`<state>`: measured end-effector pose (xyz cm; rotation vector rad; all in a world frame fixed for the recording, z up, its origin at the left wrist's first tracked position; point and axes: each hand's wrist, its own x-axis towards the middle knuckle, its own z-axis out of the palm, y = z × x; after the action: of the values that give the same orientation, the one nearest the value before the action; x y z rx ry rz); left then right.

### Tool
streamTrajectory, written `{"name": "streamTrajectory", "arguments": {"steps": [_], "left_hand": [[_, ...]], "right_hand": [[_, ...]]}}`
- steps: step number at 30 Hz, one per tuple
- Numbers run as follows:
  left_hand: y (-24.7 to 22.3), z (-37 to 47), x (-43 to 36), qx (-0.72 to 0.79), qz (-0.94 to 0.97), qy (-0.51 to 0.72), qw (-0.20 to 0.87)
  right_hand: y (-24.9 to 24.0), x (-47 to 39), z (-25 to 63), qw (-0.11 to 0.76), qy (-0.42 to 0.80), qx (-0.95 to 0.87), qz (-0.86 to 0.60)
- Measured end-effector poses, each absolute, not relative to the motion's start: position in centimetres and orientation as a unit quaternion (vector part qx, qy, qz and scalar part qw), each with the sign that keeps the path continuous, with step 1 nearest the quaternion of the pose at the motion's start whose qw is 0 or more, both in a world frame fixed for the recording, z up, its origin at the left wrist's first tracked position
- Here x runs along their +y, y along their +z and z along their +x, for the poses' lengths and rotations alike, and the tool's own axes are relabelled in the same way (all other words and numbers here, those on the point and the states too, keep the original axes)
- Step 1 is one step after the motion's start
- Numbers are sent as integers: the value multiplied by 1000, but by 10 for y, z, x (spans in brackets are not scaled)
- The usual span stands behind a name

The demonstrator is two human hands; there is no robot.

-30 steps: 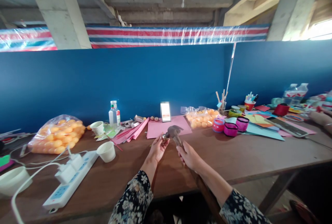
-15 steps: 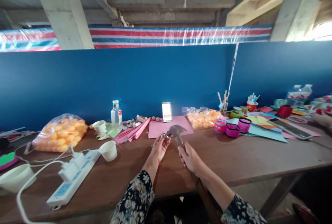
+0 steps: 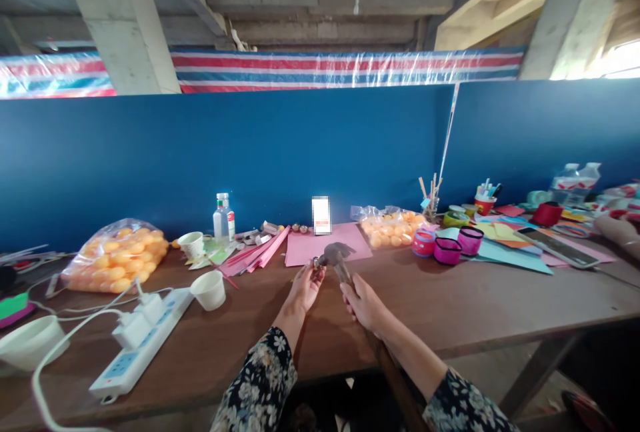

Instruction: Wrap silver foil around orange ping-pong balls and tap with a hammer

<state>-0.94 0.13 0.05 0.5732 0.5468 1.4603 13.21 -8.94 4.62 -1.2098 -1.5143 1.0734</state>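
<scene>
My left hand (image 3: 305,292) is raised over the table with its fingertips closed round a small shiny brownish ball (image 3: 316,263). The fingers hide part of it, and its exact kind is unclear. In my right hand (image 3: 367,302) is a claw hammer (image 3: 337,253), gripped on the shaft below the head. The long wooden handle runs back under my right forearm towards my body. The hammer's head is right beside the ball; whether they touch I cannot tell. Behind both hands lies pink paper (image 3: 300,252) on the brown table (image 3: 240,345).
On the left are a power strip (image 3: 143,342), paper cups (image 3: 209,290) and a bag of orange balls (image 3: 120,259). A second bag (image 3: 393,227), wristbands (image 3: 449,250), coloured paper (image 3: 515,257) and a phone (image 3: 557,247) lie rightward. Another person's hand (image 3: 617,229) is at the far right.
Both hands, with the ball and the hammer, have shifted very slightly left in the picture. The grips stay the same.
</scene>
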Motion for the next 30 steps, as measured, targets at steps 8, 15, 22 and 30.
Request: {"name": "streamTrajectory", "arguments": {"steps": [8, 15, 22, 30], "left_hand": [[4, -9, -3, 202, 289, 650, 673], [6, -10, -4, 227, 289, 648, 667], [4, -10, -2, 222, 259, 640, 689], [3, -9, 0, 226, 246, 640, 692]], "right_hand": [[43, -87, 134, 445, 419, -621, -490], [39, -86, 133, 458, 427, -613, -482], [41, -85, 135, 456, 416, -626, -477], [43, -85, 138, 428, 373, -661, -491]]}}
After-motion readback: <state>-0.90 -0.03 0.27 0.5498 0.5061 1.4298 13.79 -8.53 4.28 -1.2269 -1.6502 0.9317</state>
